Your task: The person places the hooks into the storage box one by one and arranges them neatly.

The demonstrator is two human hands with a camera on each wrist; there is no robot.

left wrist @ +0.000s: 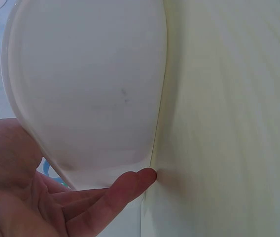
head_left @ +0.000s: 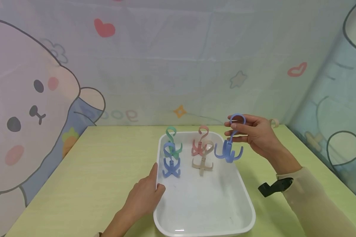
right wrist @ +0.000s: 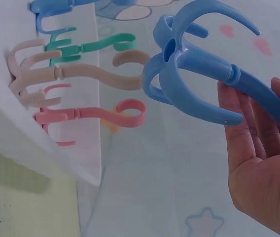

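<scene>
My right hand (head_left: 258, 133) pinches a blue four-pronged hanging hook (head_left: 227, 151) by its curved neck, thumb against fingers. The hook hangs upright over the tray's right rim, prongs lowest; in the right wrist view the prongs of this blue hook (right wrist: 199, 59) point away from the palm. My left hand (head_left: 143, 194) holds the left wall of the white tray (head_left: 201, 200), thumb at the rim and fingers along the outside. Inside the tray stand a green hook (head_left: 174, 151), another blue hook (head_left: 171, 168), a pink hook (head_left: 199, 148) and a beige hook (head_left: 203, 165).
The tray rests on a pale yellow-green table (head_left: 106, 164). Behind the table hangs a printed cloth (head_left: 166, 65) with a cartoon bear and hearts, and it continues along the right side. A black strap (head_left: 274, 187) circles the right sleeve's cuff.
</scene>
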